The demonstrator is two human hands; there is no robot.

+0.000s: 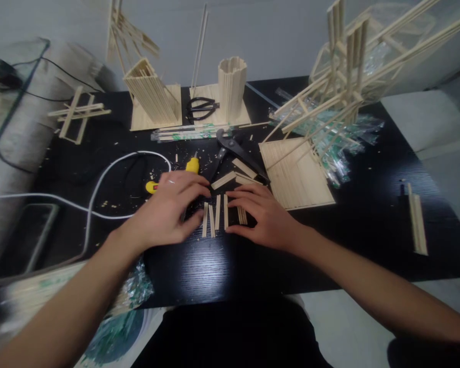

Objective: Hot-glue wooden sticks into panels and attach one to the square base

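Short strips of bamboo stick stand in a loose row on the black table. My right hand (258, 212) pinches one short stick (226, 212) by its two ends, between thumb and fingertips. Under its fingers lie more short sticks (242, 215), partly hidden. My left hand (172, 207) hovers at the row's left side with fingers apart and nothing between them, close to some thin short sticks (211, 221). Partly covered by this hand is a yellow tool (192, 165) with a pointed tip, seemingly a glue gun. Several loose short pieces (223, 180) lie beyond the fingertips.
Black pliers (233, 147) and black-handled scissors (201, 108) lie further back. Behind stand a slanted stick tower (151, 94) and a round stick holder (232, 89). A stick panel (297, 174) with a tall frame is at right. A white cord (95, 189) loops at left.
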